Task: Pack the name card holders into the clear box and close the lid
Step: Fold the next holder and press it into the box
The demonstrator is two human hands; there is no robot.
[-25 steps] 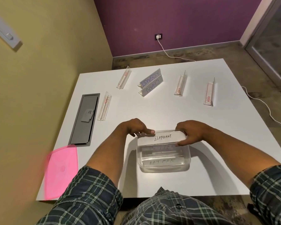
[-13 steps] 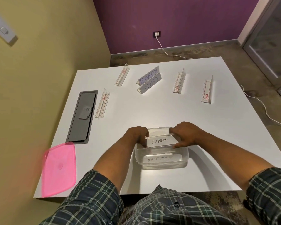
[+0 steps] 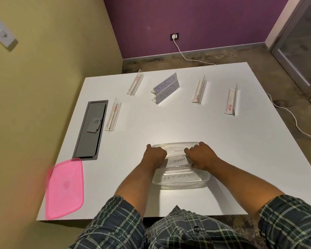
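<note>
A clear box (image 3: pixel 203 182) sits near the table's front edge. Inside it lies a holder marked BATMAN (image 3: pixel 177 177). My left hand (image 3: pixel 155 155) and my right hand (image 3: pixel 200 155) grip the two ends of a holder marked ELEPHANT (image 3: pixel 177 161), low inside the box. Further back stand two holders marked KOSAKSI (image 3: pixel 166 84) and CHAN (image 3: pixel 167 95), with several blank clear holders (image 3: pixel 198 92) spread around them. The pink lid (image 3: pixel 65 187) lies at the front left corner of the table.
A grey cable hatch (image 3: pixel 91 130) is set into the white table (image 3: pixel 187 126) on the left. Yellow wall runs close along the left side. A white cable (image 3: pixel 298 126) trails on the floor to the right.
Both hands have lowered the ELEPHANT holder from above the box's rim down into the box, behind the BATMAN holder. The view has shifted slightly.
</note>
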